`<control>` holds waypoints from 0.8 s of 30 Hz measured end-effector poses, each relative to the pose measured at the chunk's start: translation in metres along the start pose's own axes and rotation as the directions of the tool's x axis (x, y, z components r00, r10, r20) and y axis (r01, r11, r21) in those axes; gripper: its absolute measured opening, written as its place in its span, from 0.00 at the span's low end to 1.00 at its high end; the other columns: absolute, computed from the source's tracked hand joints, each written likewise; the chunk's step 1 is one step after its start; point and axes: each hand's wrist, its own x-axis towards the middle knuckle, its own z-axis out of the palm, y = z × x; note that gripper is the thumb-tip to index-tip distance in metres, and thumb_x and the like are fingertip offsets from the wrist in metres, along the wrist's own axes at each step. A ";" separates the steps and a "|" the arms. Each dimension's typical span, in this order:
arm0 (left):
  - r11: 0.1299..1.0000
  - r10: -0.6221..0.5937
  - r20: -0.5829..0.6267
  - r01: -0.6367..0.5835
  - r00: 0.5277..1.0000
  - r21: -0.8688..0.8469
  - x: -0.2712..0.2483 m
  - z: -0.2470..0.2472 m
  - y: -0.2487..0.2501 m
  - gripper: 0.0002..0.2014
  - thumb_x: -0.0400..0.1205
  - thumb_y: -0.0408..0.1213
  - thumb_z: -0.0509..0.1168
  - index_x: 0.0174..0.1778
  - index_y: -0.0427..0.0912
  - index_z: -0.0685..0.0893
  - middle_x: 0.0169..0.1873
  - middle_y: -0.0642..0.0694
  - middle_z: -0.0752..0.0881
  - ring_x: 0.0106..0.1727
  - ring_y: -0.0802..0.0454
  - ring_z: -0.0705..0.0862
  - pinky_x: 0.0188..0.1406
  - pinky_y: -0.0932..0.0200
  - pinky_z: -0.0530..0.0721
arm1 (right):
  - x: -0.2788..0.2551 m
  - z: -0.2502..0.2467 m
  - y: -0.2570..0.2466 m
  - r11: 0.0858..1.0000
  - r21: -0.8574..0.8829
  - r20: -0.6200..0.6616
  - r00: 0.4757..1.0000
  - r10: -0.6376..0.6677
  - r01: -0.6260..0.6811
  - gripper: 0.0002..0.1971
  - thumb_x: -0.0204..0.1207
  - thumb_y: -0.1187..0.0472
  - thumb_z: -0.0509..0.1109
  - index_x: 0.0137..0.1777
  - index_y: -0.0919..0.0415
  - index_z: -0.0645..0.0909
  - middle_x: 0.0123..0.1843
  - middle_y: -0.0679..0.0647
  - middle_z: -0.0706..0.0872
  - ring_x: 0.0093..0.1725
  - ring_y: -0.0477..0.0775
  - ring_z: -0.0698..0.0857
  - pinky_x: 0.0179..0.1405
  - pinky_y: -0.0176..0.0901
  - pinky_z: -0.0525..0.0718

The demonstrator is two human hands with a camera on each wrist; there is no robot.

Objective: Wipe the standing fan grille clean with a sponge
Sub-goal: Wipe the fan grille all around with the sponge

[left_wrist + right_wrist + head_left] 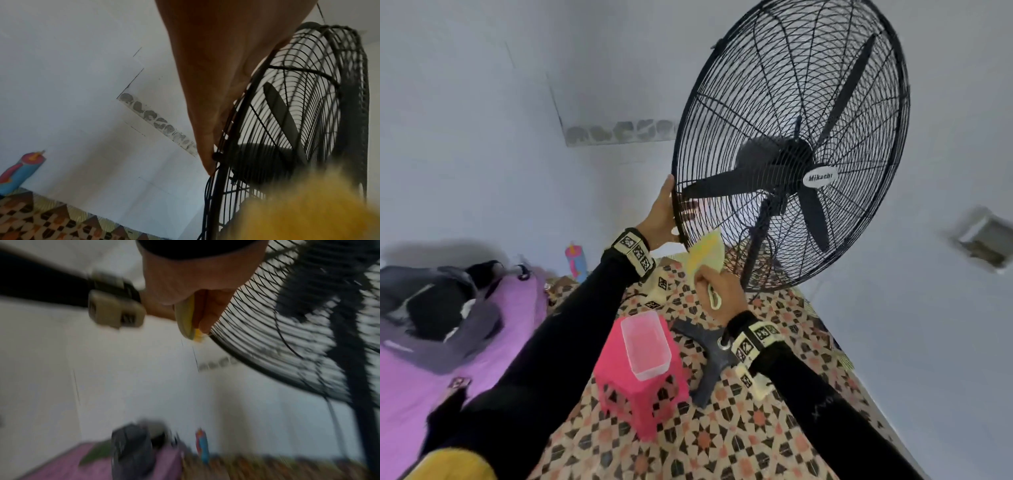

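The standing fan [791,154] stands on a patterned floor [722,445] near a pale wall [482,120], its round black grille [722,113] tilted toward the person. The left hand [661,219] grips the grille's left rim, thumb on the outside and fingers curled round behind the wires; the left wrist view shows the thumb lying along the rim wire. The right hand [719,287] is closed round a yellow sponge [705,255], pinching its lower end, so the sponge sticks up and touches the bottom-left part of the grille, just below the left hand. In the right wrist view the sponge's tip meets the rim, though that picture is blurred. Both arms wear black sleeves and wrist bands with printed markers.

Below the hands a pink plastic stool [643,387] stands on the floor, with a clear plastic tub [645,342] on top of it. The fan's dark cross-shaped base [709,356] lies just beside the stool. To the left is a bed with a purple cover [431,377] and a dark bag [438,308] on it. A blue and pink bottle [577,260] stands on the floor by the wall
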 end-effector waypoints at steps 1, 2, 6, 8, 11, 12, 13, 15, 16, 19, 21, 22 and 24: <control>1.000 0.012 -0.044 -0.012 0.999 -0.005 0.001 0.002 -0.002 0.46 0.77 0.83 0.44 0.76 0.55 0.83 0.71 0.45 0.84 0.72 0.43 0.80 0.78 0.26 0.69 | -0.015 0.001 0.011 1.000 -0.011 0.045 0.999 0.022 -0.022 0.06 0.83 0.54 0.60 0.46 0.51 0.77 0.31 0.51 0.81 0.27 0.53 0.77 0.26 0.55 0.81; 1.000 0.015 -0.071 -0.015 0.997 0.002 -0.001 0.007 -0.001 0.45 0.78 0.83 0.42 0.73 0.56 0.84 0.67 0.46 0.85 0.70 0.45 0.80 0.78 0.26 0.68 | -0.022 -0.003 0.015 0.999 -0.003 0.072 0.997 0.033 -0.032 0.05 0.83 0.55 0.61 0.47 0.51 0.77 0.32 0.51 0.81 0.27 0.52 0.78 0.27 0.55 0.82; 1.000 0.023 -0.063 -0.022 0.998 0.022 -0.001 0.015 -0.006 0.51 0.74 0.86 0.43 0.75 0.51 0.85 0.63 0.43 0.89 0.63 0.43 0.85 0.70 0.35 0.82 | 0.020 -0.040 -0.029 0.984 0.159 -0.046 0.996 -0.079 0.085 0.05 0.84 0.66 0.64 0.55 0.58 0.80 0.29 0.44 0.79 0.24 0.40 0.75 0.25 0.41 0.78; 0.999 0.029 -0.006 -0.029 1.000 -0.027 -0.004 0.018 -0.004 0.49 0.81 0.81 0.42 0.69 0.42 0.87 0.55 0.39 0.92 0.53 0.44 0.90 0.54 0.49 0.90 | 0.054 -0.056 -0.056 0.977 0.192 -0.169 0.984 -0.056 0.089 0.11 0.85 0.68 0.63 0.65 0.60 0.77 0.26 0.47 0.75 0.22 0.44 0.72 0.23 0.36 0.71; 0.994 0.020 0.021 -0.018 1.000 -0.111 -0.006 0.021 -0.003 0.45 0.84 0.76 0.36 0.68 0.46 0.85 0.56 0.41 0.93 0.56 0.45 0.92 0.56 0.49 0.91 | 0.067 -0.060 -0.068 0.956 0.293 -0.223 0.972 0.067 0.001 0.22 0.83 0.69 0.64 0.75 0.53 0.68 0.32 0.51 0.79 0.24 0.47 0.75 0.22 0.32 0.70; 0.996 0.011 0.000 -0.011 1.000 -0.094 -0.006 0.021 -0.004 0.46 0.83 0.77 0.36 0.70 0.47 0.85 0.60 0.41 0.92 0.61 0.44 0.90 0.63 0.45 0.88 | 0.056 -0.052 -0.062 0.946 0.323 -0.209 0.973 0.099 -0.026 0.23 0.83 0.68 0.63 0.75 0.51 0.67 0.34 0.52 0.80 0.24 0.47 0.76 0.23 0.33 0.73; 0.998 0.007 -0.045 -0.010 0.999 -0.064 -0.005 0.021 -0.006 0.47 0.81 0.80 0.37 0.72 0.50 0.85 0.64 0.41 0.90 0.67 0.42 0.87 0.70 0.39 0.84 | 0.041 -0.043 -0.055 0.933 0.355 -0.188 0.973 0.130 -0.056 0.23 0.83 0.68 0.62 0.74 0.49 0.66 0.34 0.51 0.80 0.24 0.47 0.76 0.24 0.37 0.77; 1.000 0.002 -0.135 -0.003 0.991 -0.009 -0.005 0.019 -0.008 0.49 0.76 0.85 0.39 0.74 0.56 0.85 0.71 0.40 0.86 0.75 0.38 0.81 0.75 0.29 0.75 | 0.004 -0.026 -0.035 0.905 0.398 -0.145 0.964 0.225 -0.151 0.22 0.81 0.69 0.61 0.70 0.47 0.66 0.37 0.48 0.77 0.27 0.52 0.78 0.27 0.51 0.83; 1.000 0.008 -0.157 -0.007 0.988 0.003 -0.003 0.017 -0.009 0.49 0.75 0.86 0.40 0.74 0.57 0.85 0.72 0.40 0.86 0.76 0.38 0.81 0.75 0.26 0.73 | -0.010 -0.021 -0.027 0.892 0.400 -0.133 0.949 0.285 -0.212 0.21 0.81 0.69 0.62 0.68 0.48 0.66 0.38 0.48 0.77 0.28 0.53 0.78 0.29 0.54 0.83; 0.999 0.037 -0.150 -0.035 0.988 0.017 0.002 0.016 -0.013 0.51 0.71 0.88 0.40 0.75 0.58 0.84 0.66 0.45 0.89 0.70 0.43 0.84 0.74 0.25 0.75 | -0.011 -0.028 -0.033 0.864 0.406 -0.131 0.917 0.377 -0.297 0.17 0.81 0.69 0.63 0.64 0.50 0.68 0.38 0.51 0.78 0.28 0.47 0.79 0.30 0.56 0.83; 0.999 0.041 -0.121 -0.039 0.992 0.017 0.010 0.013 -0.018 0.54 0.68 0.90 0.45 0.76 0.56 0.84 0.69 0.44 0.88 0.72 0.41 0.84 0.75 0.25 0.75 | 0.015 -0.044 -0.055 0.880 0.423 -0.185 0.930 0.316 -0.215 0.16 0.80 0.72 0.63 0.62 0.54 0.69 0.35 0.48 0.77 0.27 0.44 0.76 0.27 0.51 0.77; 1.000 0.029 -0.106 -0.029 0.994 0.000 0.014 0.010 -0.020 0.56 0.67 0.91 0.49 0.77 0.52 0.84 0.70 0.40 0.88 0.73 0.37 0.84 0.78 0.27 0.74 | 0.032 -0.051 -0.066 0.900 0.403 -0.233 0.932 0.277 -0.167 0.15 0.80 0.73 0.64 0.62 0.58 0.69 0.34 0.46 0.76 0.27 0.44 0.73 0.26 0.48 0.74; 0.999 -0.014 -0.057 0.011 0.998 -0.042 0.028 -0.001 -0.030 0.61 0.66 0.90 0.57 0.79 0.42 0.82 0.73 0.33 0.84 0.75 0.32 0.83 0.82 0.30 0.73 | 0.058 -0.057 -0.077 0.920 0.378 -0.305 0.925 0.228 -0.103 0.14 0.80 0.74 0.63 0.62 0.61 0.70 0.32 0.46 0.74 0.25 0.44 0.71 0.25 0.45 0.69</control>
